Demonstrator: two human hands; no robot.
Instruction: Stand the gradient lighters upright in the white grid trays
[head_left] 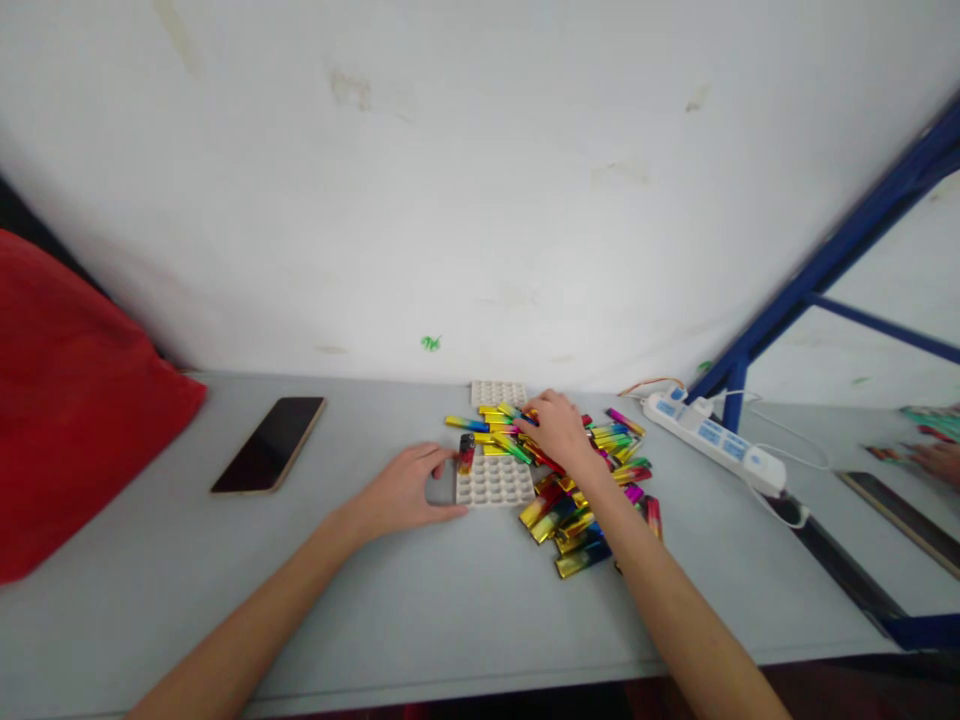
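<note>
At center frame, a left hand [406, 490] parts thumb and fingers beside a tray [495, 490]; just right, a right hand [559, 432] curls over lighters [551, 520], its grip hidden. Likely light, stiff, slick, they suit mid-body pinching.

Lighters [555, 520] yellow, red, blue; tray [495, 487] off-white; cloth [82, 400] red.

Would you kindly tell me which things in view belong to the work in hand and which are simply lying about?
Apparently in use:
- near tray, beside the left hand
- upright lighter on it
- loose lighters, around the right hand
- far tray, probably

Apparently lying about:
- phone at left
- red cloth
- power strip
</note>
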